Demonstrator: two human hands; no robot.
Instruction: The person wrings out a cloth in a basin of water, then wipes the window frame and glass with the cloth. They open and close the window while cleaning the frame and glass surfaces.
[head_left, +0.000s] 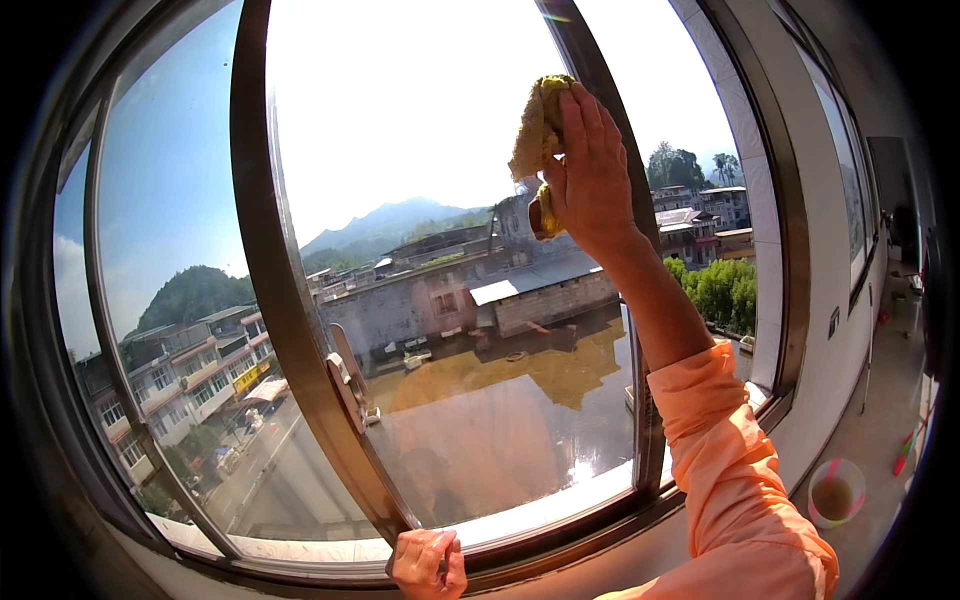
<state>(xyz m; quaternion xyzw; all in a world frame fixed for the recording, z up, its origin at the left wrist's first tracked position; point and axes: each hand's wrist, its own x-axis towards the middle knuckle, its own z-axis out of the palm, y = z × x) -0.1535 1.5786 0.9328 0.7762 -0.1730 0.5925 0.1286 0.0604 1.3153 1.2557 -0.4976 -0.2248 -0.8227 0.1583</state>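
My right hand (589, 161), at the end of an orange sleeve, presses a yellow-green cloth (537, 131) to the upper right of the window pane (480, 390), beside a brown frame upright (615, 112). A fold of the cloth hangs below my thumb. Down at the bottom of the window, my left hand (429, 562) rests with curled fingers by the lower end of another upright; nothing shows in it. A window latch (346, 386) sits on that left upright, above my left hand.
The sliding window's bottom rail (555, 536) crosses below the pane. At the lower right, a bucket (834, 495) with murky liquid stands on the floor near a red and green handled thing (904, 454). A white wall runs along the right. Buildings and a flat wet surface lie outside.
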